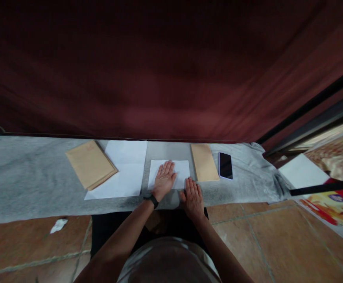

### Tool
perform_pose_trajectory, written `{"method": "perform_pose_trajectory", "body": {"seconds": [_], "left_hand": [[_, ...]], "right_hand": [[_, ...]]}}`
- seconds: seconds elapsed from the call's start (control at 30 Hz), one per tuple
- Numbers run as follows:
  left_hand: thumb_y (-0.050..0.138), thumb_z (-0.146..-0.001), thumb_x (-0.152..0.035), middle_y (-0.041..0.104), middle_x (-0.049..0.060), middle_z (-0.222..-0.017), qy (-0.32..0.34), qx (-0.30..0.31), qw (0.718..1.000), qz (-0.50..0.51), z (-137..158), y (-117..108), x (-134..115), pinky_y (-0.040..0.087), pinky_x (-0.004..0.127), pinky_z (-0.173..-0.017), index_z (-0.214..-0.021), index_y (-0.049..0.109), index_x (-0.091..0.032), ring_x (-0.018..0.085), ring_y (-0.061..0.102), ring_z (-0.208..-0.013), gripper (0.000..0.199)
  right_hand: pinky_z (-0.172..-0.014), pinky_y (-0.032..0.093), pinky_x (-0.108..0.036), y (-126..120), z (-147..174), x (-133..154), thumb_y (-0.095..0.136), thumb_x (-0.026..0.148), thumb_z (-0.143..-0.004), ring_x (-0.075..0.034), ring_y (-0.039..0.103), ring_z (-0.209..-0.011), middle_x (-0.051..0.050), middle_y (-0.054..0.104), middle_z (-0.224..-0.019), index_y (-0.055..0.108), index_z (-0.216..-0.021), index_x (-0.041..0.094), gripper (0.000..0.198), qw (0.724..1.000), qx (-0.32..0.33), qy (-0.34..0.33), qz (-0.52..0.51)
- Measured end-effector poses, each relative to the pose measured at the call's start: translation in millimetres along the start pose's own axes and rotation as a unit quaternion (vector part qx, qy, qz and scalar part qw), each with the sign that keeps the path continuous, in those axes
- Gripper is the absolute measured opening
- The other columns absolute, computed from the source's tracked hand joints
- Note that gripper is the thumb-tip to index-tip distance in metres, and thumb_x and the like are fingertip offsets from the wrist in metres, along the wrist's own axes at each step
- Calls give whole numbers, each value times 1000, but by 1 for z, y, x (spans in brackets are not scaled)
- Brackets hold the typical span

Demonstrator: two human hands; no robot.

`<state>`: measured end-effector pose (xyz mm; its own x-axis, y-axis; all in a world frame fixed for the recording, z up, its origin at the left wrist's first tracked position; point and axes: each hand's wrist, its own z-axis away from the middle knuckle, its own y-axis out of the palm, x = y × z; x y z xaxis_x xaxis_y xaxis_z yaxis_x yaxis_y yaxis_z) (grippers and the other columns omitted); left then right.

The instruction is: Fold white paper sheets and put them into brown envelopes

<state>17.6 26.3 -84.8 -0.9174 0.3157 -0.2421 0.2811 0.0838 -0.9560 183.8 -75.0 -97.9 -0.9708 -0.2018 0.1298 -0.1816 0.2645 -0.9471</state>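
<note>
A white sheet of paper, smaller than the ones at its left, lies crosswise on the grey cloth in front of me. My left hand rests flat on its middle, fingers stretched out and pointing away from me; a dark band circles that wrist. Just off the paper's near right corner, my right hand lies palm down on the cloth edge, fingers extended and holding nothing. Right of the paper is a tan envelope, close to the right fingertips but apart from them.
Larger white paper lies at left, partly under a stack of brown envelopes. A phone sits right of the tan envelope. Dark red fabric hangs behind the cloth-covered surface. A colourful box stands at far right.
</note>
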Motion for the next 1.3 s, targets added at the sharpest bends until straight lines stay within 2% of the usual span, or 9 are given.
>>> {"method": "perform_pose_trajectory", "body": {"seconds": [0.13,0.23,0.37,0.43,0.57,0.67,0.93,1.1,1.3], "left_hand": [[27,-104,-37,34,15,-163,-62,-8,998,-20,-8,-4,23,21,47,-126,-156,35,-8,25,25,-154,60],[28,-104,-37,31,19,-163,-86,-23,995,-33,5,-7,29,21,49,-125,-155,35,-3,29,23,-154,62],[32,-104,-39,29,15,-165,-58,-31,997,-31,31,-9,25,20,53,-125,-156,37,-13,31,21,-155,59],[33,-104,-38,30,11,-165,-45,-28,998,-29,39,-10,22,20,55,-125,-157,37,-19,30,22,-155,57],[33,-103,-37,34,11,-164,-48,-17,998,-31,39,-15,19,19,56,-125,-156,38,-19,29,23,-155,56],[33,-103,-37,34,12,-163,-47,-16,998,-35,36,-18,19,21,54,-125,-156,39,-19,29,24,-154,56],[34,-103,-39,35,16,-162,-55,-44,997,-21,62,-16,22,26,56,-123,-156,37,-13,30,28,-153,59],[34,-103,-37,37,13,-161,-42,-39,998,-31,89,-18,19,25,54,-124,-156,37,-16,28,29,-153,57],[33,-104,-37,37,12,-162,-41,-33,998,-34,92,-20,19,26,52,-124,-156,39,-15,27,30,-152,57]], "right_hand": [[-120,28,-49,0,0,0,34,41,-107,-30,40,-146,-20,42,-158,31,-158,6,62,1000,-2,5,-13],[-120,29,-49,-1,2,0,36,41,-106,-30,41,-146,-20,42,-157,30,-159,8,62,1000,-5,5,-21],[-120,29,-52,-7,-6,4,36,37,-106,-31,40,-146,-20,44,-156,32,-158,8,60,999,-3,23,-28],[-120,28,-52,-11,-20,12,35,36,-106,-31,37,-148,-18,42,-158,32,-159,11,59,999,2,24,-42],[-121,29,-46,-7,-62,29,32,34,-107,-26,32,-151,-10,36,-163,38,-157,17,53,995,37,-27,-85],[-122,29,-46,3,-85,34,35,32,-107,-26,34,-150,-12,39,-161,44,-153,17,50,995,47,-22,-84],[-120,29,-47,19,-102,15,44,32,-105,-27,40,-145,-12,44,-159,49,-149,20,47,996,48,-13,-68],[-116,34,-40,6,-149,2,47,25,-101,-22,52,-132,-10,58,-146,59,-139,21,40,988,134,-19,-77],[-103,45,-36,-5,-192,-7,63,26,-91,-25,61,-118,-10,68,-127,69,-122,22,32,977,195,-8,-84]]}}
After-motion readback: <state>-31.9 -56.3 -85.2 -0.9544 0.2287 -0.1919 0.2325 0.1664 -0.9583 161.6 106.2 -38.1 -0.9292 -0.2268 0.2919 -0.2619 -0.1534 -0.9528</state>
